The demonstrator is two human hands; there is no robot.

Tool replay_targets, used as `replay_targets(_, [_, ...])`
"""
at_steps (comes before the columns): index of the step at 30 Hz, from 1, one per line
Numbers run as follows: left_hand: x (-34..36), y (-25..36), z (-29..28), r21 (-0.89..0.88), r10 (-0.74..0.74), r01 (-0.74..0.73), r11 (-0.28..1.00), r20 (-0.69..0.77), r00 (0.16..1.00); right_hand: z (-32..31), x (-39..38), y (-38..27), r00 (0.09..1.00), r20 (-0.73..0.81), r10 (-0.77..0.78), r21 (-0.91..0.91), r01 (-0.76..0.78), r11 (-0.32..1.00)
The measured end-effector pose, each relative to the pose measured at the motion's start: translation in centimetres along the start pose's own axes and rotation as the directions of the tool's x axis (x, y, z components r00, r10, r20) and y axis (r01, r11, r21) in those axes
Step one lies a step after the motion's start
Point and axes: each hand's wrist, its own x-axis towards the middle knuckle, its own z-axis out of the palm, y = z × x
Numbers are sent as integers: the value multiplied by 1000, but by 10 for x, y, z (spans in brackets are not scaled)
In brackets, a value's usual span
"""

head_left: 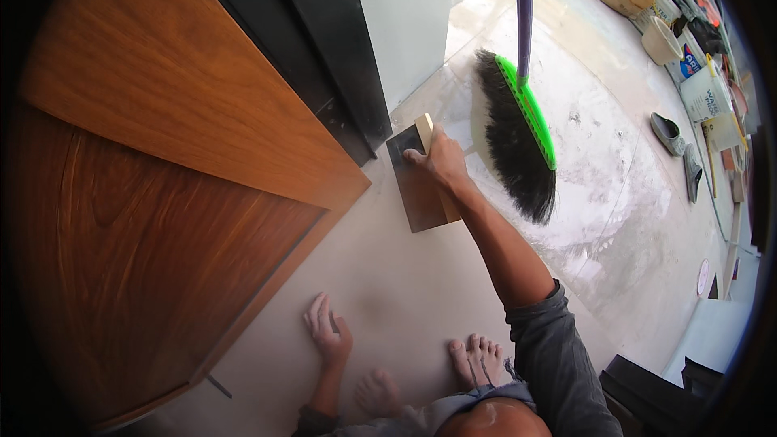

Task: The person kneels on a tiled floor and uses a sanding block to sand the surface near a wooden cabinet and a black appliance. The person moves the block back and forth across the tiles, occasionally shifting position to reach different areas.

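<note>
My right hand (437, 160) grips a flat trowel-like tool with a pale handle and a wide dark plate (413, 198), low by the foot of the black door frame (356, 105). My left hand (326, 328) is open and empty, pale with dust, low over the smooth floor (356, 267) beside the lower edge of a wooden door (186, 154). A broom with a green head (526, 117), dark bristles and a purple pole stands just beyond my right hand.
My bare feet (473, 364) are below me. Grey slip-on shoes (668, 133) lie to the right, beside buckets (704, 93), bags and other clutter along the far edge. A pale wall end (401, 16) adjoins the door frame. The floor on the right is streaked with white.
</note>
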Motion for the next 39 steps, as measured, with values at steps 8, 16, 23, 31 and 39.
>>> replay_targets(8, [-4,-7,4,11,20,-20,1000,-16,1000,4,0,-1,992,96,-77,-51,82,995])
replay_targets(16, [-4,-9,5,32,4,-4,999,8,1000,-13,7,5,997,54,-53,-14,54,998])
replay_targets(23, [-3,-8,5,-17,-9,10,1000,32,999,-29,27,17,996,-72,-46,10,47,999])
replay_targets(31, [-5,-4,2,21,-9,8,1000,40,999,-34,32,-3,1000,22,-17,-30,18,999])
replay_targets(39, [-9,-12,2,105,9,-13,994,41,999,-28,35,-2,999,34,-26,-13,26,1000])
